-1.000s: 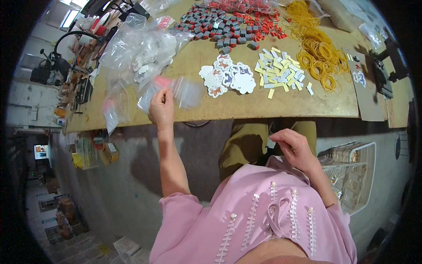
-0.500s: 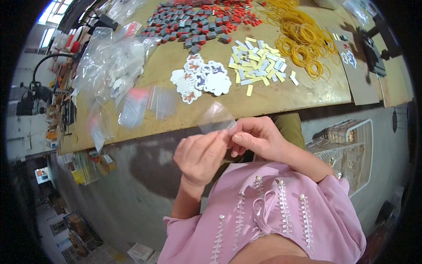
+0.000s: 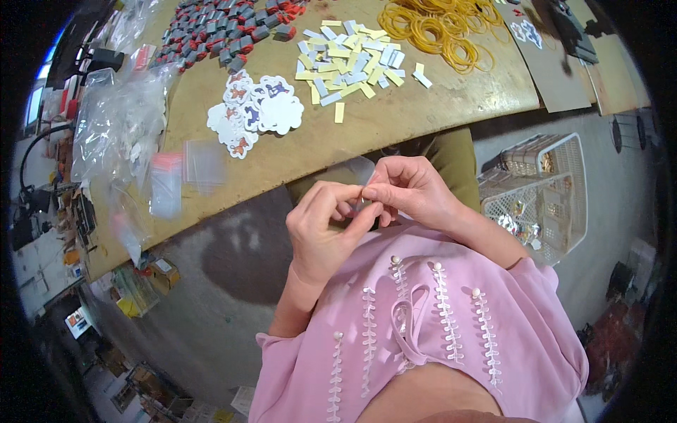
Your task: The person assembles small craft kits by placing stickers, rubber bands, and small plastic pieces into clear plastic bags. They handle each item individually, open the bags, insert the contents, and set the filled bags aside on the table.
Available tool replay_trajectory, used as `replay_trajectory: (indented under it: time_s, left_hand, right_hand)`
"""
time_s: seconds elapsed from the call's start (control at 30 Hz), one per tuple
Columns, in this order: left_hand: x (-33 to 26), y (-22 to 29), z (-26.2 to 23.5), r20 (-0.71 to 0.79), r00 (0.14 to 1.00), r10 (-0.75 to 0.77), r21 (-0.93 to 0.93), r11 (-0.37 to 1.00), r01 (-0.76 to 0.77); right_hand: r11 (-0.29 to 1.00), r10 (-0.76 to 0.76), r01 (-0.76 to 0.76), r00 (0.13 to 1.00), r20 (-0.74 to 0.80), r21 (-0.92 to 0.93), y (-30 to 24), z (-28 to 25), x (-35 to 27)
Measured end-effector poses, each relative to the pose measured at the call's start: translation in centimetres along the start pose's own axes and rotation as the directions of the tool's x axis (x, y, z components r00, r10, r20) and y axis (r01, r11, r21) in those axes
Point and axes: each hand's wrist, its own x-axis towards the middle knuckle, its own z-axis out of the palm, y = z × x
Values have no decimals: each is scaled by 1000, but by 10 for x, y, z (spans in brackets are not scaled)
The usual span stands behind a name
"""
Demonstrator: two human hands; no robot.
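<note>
Since the earliest frame, the left hand (image 3: pixel 321 229) has left the bags by the near edge and now meets the right hand (image 3: pixel 416 194) above the lap, a small clear bag (image 3: pixel 360 170) between them; the view has swung too, so everything on the tabletop (image 3: pixel 437 106) sits further left. At far left lies a large crumpled plastic bag (image 3: pixel 106 127), then a pile of pink-topped bags (image 3: pixel 166 189) with a stack of clear bags (image 3: pixel 204 166) just beside it. Grey-and-red pieces (image 3: pixel 218 32) spread behind, and white cutouts (image 3: pixel 278 116) overlap in front of them. Next come the hands: the left fingers pinch the lower part of the small clear bag, while the right thumb and fingers grip its other side, the tips of both nearly touching. The step in hand looks like working at the bag's edge, perhaps to part it; whether its mouth is open cannot be told. The next move seems to call for a light, opposed pinch on each side. Further right are yellow-and-grey strips (image 3: pixel 345 67), yellow bands (image 3: pixel 451 42) and, below the tabletop, a white basket (image 3: pixel 582 187).
</note>
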Motion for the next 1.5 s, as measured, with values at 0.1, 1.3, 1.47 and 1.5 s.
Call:
replay_trajectory:
  time_s: [0.1, 1.3, 1.47, 1.5]
  left_hand:
    - [3, -2, 5, 15, 998, -57, -44, 997, 57]
    - [85, -73, -54, 0, 959, 283, 598, 769, -227]
    - [92, -69, -55, -26, 963, 269, 539, 815, -213]
    - [94, -71, -56, -40, 960, 278, 533, 818, -215]
  right_hand:
    - [999, 0, -4, 997, -73, -54, -4, -1, -3]
    - [175, -362, 496, 836, 413, -851, -19, 1, -16]
    - [138, -410, 500, 815, 410, -855, -12, -8, -16]
    - [128, -420, 500, 810, 410, -856, -12, -9, -16]
